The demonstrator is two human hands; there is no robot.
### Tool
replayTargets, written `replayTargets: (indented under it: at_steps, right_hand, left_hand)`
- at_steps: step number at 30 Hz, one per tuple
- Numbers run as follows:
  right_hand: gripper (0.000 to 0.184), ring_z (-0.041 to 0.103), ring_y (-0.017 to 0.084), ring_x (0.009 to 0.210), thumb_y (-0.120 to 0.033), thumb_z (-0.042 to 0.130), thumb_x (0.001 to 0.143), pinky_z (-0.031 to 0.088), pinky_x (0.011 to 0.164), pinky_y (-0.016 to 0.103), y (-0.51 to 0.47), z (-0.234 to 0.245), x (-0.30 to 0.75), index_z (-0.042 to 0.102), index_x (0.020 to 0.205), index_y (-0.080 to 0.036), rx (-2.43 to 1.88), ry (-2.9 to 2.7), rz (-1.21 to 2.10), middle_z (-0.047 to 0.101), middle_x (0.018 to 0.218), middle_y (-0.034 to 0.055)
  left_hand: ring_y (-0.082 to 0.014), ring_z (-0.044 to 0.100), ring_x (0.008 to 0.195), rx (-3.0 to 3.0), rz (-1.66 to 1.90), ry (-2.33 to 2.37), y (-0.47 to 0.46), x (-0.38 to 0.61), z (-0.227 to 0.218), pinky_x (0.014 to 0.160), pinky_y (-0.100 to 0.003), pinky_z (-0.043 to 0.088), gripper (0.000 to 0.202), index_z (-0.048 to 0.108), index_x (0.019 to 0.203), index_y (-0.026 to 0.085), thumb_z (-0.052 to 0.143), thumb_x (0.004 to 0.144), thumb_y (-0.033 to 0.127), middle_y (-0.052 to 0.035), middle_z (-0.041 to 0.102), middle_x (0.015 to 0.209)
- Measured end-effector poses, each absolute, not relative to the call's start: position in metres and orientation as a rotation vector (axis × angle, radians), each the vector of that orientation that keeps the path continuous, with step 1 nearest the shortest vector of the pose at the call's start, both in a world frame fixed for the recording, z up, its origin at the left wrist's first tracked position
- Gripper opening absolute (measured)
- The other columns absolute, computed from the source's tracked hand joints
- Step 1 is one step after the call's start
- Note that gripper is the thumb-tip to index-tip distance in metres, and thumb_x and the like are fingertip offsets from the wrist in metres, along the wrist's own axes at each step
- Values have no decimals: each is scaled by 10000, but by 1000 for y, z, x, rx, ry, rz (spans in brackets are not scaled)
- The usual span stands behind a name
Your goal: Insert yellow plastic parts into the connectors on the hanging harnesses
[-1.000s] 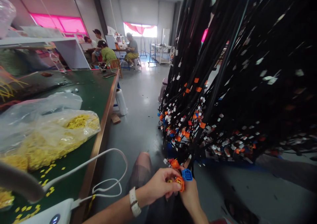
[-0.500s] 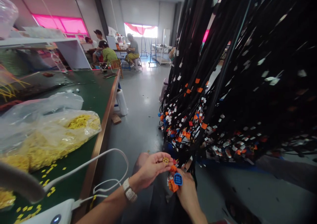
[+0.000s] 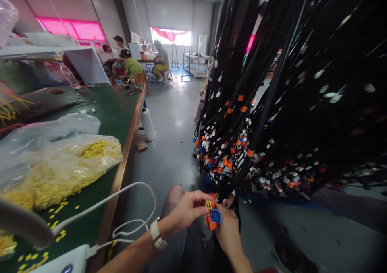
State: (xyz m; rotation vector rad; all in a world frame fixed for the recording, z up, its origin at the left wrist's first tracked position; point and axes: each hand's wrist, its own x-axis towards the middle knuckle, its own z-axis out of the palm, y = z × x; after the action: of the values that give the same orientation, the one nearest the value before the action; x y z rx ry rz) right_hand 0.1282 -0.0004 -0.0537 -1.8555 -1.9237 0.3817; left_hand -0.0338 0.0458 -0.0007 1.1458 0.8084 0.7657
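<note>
My left hand (image 3: 190, 210), with a white watch on its wrist, is closed in a pinch on a small yellow connector insert (image 3: 209, 204). The insert's slotted face points toward me, against or very close to an orange connector (image 3: 211, 223) cluster. Beside it, my right hand (image 3: 229, 228) grips a blue multi-hole connector (image 3: 215, 216) together with the orange connectors. My fingers partly hide the orange ones, so how the insert sits there cannot be made out. Black cables lead up from behind the right hand into a large hanging bundle.
Hanging black cable harnesses (image 3: 272, 83) with white and orange tags fill the right side. Left, a green bench (image 3: 121, 104) carries a clear bag of yellow pieces (image 3: 60, 180), loose pieces, a white power bank (image 3: 65, 261) and white cable (image 3: 105, 198). Several people sit at tables behind.
The yellow insert lay on my left fingers; now thumb and fingers pinch it, and it has moved right and down to the orange connectors. A person's arm appears beyond the cables.
</note>
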Motion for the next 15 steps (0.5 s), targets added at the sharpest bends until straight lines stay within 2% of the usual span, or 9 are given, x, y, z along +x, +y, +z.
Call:
replayTargets:
  at_steps: [11,15]
  right_hand:
    - [253,615,238,855,-92,516,745,391,744,294,0,-57,130,596,973,-170,-1856,-2003,426,682,914,97]
    - [226,616,232,836,-107,521,749,387,734,288,-1,-56,131,597,951,-174,-1844,-1992,462,684,892,85]
  left_hand:
    - [-161,595,742,1133,772,802,39,-25,4,731,-286,455,296,638,844,106,741,629,282,-85,660,803]
    - [-164,590,756,1249,707,811,40,-28,4,726,-276,454,212,653,847,111,689,681,239,-78,659,815]
